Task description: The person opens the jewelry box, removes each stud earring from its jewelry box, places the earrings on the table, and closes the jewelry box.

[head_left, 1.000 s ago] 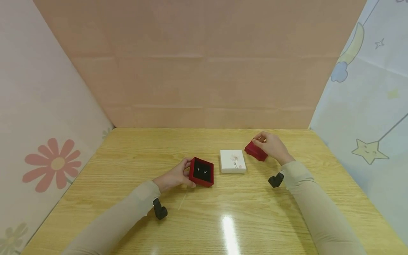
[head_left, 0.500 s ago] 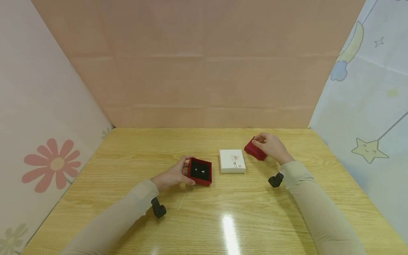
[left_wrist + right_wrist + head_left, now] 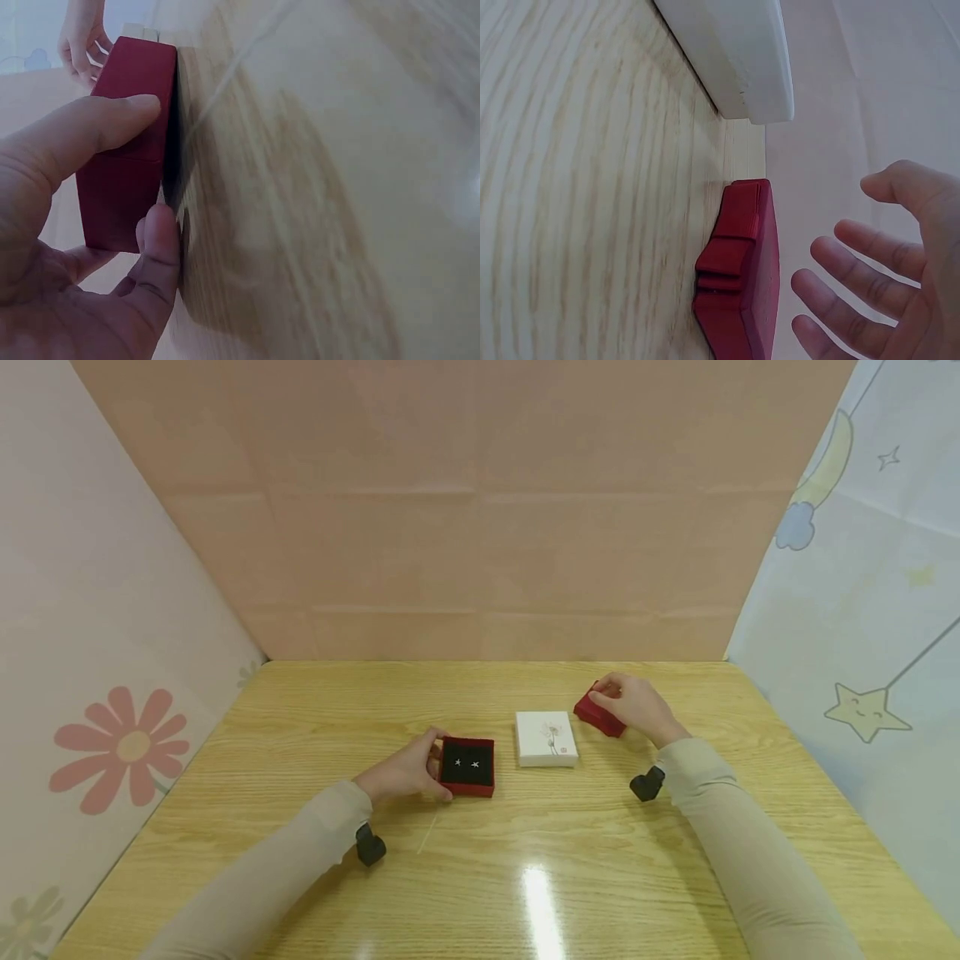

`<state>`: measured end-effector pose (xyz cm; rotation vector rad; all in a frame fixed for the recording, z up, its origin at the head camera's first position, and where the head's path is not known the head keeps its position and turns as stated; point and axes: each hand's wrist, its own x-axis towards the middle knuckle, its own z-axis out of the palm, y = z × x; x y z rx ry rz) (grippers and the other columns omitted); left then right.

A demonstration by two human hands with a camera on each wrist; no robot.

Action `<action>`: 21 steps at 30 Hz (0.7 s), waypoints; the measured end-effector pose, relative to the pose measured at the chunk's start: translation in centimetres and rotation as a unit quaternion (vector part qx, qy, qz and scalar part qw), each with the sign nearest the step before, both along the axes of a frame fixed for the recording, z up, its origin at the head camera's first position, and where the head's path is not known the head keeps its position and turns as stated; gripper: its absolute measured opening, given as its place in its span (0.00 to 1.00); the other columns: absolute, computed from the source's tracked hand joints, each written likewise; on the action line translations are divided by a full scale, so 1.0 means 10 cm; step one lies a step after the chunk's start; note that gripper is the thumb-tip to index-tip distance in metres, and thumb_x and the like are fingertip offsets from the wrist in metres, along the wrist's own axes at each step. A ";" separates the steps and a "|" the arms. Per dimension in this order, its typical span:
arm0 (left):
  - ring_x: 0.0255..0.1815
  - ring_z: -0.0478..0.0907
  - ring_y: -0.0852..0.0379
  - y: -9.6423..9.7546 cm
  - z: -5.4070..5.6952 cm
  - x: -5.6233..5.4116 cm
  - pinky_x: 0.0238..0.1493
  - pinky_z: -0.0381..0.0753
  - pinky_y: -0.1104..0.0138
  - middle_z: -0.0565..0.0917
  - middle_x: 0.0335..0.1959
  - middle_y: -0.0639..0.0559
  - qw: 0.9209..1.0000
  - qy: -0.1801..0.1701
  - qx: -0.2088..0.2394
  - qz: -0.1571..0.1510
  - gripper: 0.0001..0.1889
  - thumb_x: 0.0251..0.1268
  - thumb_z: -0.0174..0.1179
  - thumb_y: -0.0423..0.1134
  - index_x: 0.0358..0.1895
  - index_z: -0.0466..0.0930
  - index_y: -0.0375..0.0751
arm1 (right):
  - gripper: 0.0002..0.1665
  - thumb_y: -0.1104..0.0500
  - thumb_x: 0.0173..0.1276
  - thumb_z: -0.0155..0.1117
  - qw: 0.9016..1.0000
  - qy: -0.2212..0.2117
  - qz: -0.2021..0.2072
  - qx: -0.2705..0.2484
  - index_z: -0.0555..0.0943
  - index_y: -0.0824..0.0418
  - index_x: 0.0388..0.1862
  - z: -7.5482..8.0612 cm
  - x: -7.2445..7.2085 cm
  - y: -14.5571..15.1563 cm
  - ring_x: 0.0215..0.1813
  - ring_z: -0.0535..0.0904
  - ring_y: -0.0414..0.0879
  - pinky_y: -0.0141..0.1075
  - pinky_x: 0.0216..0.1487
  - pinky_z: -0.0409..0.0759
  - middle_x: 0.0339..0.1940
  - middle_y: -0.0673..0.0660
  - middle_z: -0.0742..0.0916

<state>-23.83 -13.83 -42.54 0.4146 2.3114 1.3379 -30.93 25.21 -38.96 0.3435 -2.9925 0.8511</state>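
Note:
My left hand (image 3: 405, 768) grips a small open red jewelry box (image 3: 468, 790) by its left side, thumb at the near face. In the left wrist view the thumb presses one face of the box (image 3: 120, 199), and a fingertip lies at its lower edge, close to the table. Inside, a black insert (image 3: 467, 777) carries two silver star-shaped earrings (image 3: 475, 764). Over on the right, a red box lid with a bow (image 3: 731, 255) lies on the table. Above it is my right hand (image 3: 637, 703); the right wrist view shows its loosely bent fingers (image 3: 862, 289) apart from the lid.
Between the hands sits a white square box (image 3: 546, 739) with a flower print. A thin pale strand (image 3: 427, 832) lies on the wooden table (image 3: 480, 893) near my left wrist. A pink wall (image 3: 480, 527) stands behind, with patterned panels at both sides.
The red jewelry box has shifted a little left with my left hand and turned from slanted to nearly square and level. My right hand has stayed almost still above the lid.

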 end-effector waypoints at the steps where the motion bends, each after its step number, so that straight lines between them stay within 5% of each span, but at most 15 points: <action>1: 0.40 0.77 0.53 0.00 0.00 0.00 0.43 0.77 0.64 0.73 0.52 0.41 1.000 0.005 -0.008 0.001 0.49 0.40 0.77 0.28 0.68 0.56 0.42 | 0.22 0.47 0.72 0.57 1.000 0.001 0.002 0.000 0.78 0.61 0.53 0.00 0.00 0.00 0.52 0.80 0.58 0.55 0.53 0.74 0.48 0.62 0.85; 12: 0.37 0.69 0.52 0.01 0.00 -0.03 0.36 0.70 0.65 0.70 0.51 0.45 0.995 0.038 -0.092 0.011 0.51 0.37 0.80 0.34 0.68 0.59 0.42 | 0.23 0.42 0.71 0.56 1.000 0.011 0.019 0.002 0.80 0.57 0.51 0.15 0.05 -0.27 0.47 0.80 0.54 0.51 0.52 0.75 0.45 0.58 0.86; 21: 0.38 0.69 0.52 0.01 -0.01 -0.03 0.36 0.70 0.64 0.70 0.52 0.44 0.994 0.046 -0.101 -0.002 0.50 0.37 0.80 0.35 0.67 0.59 0.41 | 0.14 0.54 0.71 0.61 0.984 0.022 0.165 -0.072 0.80 0.57 0.53 0.30 0.42 -0.98 0.53 0.79 0.52 0.47 0.55 0.78 0.51 0.55 0.83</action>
